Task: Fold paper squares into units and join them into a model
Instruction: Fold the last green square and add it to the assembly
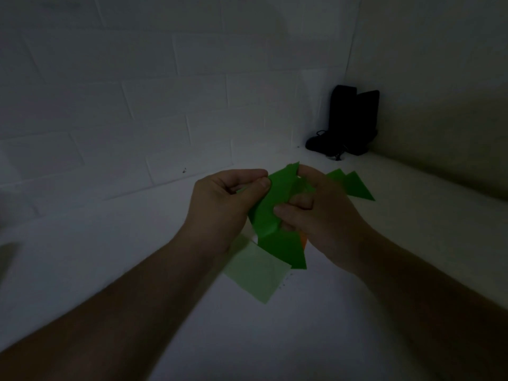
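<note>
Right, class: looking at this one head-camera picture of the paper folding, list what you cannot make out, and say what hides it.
- Head view: how the dark green paper is folded or joined; the left hand and right hand cover its middle.
- The orange scrap: nearly all hidden under the right hand.
- The pale green sheet: its upper part lies behind the dark green paper.
- The black objects in the corner: too dark to identify.

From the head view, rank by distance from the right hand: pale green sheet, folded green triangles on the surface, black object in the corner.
From the right hand:
1. Folded green triangles, just beyond it, to its right.
2. Pale green sheet, lower left, under the wrists.
3. Black object, far corner.
</note>
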Tool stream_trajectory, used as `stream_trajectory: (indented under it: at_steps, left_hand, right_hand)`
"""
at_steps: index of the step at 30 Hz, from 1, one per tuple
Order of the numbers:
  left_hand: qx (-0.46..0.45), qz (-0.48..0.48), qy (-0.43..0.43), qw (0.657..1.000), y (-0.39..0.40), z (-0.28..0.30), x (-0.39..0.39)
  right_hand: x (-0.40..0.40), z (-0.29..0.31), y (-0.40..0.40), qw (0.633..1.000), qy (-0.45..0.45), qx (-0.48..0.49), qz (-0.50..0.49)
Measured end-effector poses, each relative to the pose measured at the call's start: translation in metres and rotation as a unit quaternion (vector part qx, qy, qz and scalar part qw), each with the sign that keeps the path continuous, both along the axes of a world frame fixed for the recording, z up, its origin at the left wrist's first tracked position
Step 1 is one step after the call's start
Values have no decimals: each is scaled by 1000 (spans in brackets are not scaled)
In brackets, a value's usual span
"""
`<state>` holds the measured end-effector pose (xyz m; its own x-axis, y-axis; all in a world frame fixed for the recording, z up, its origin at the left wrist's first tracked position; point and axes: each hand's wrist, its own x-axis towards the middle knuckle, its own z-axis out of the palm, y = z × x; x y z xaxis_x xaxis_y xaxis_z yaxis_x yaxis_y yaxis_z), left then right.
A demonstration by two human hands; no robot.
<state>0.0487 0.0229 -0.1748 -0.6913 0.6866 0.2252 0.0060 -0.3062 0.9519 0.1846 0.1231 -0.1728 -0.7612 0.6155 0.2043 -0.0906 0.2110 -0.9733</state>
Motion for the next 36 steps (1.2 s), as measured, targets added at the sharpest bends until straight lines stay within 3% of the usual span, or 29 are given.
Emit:
stream_trajectory:
  at_steps: [5, 15, 20, 36]
  left_hand:
    - [-1, 16, 0, 1000, 1, 1, -1]
    - [2, 18, 0, 1000, -1, 2, -3]
    - [-1, 24, 16, 1000, -1, 3, -2]
    - [-6, 26, 48, 998, -3, 4, -1]
  right_hand:
    - [0, -1, -1, 998, -32, 50, 28]
    - [3, -2, 1, 996, -51, 19, 72]
    - [3, 1, -1, 995, -56, 55, 57]
    - [4, 1, 1, 992, -78, 10, 100]
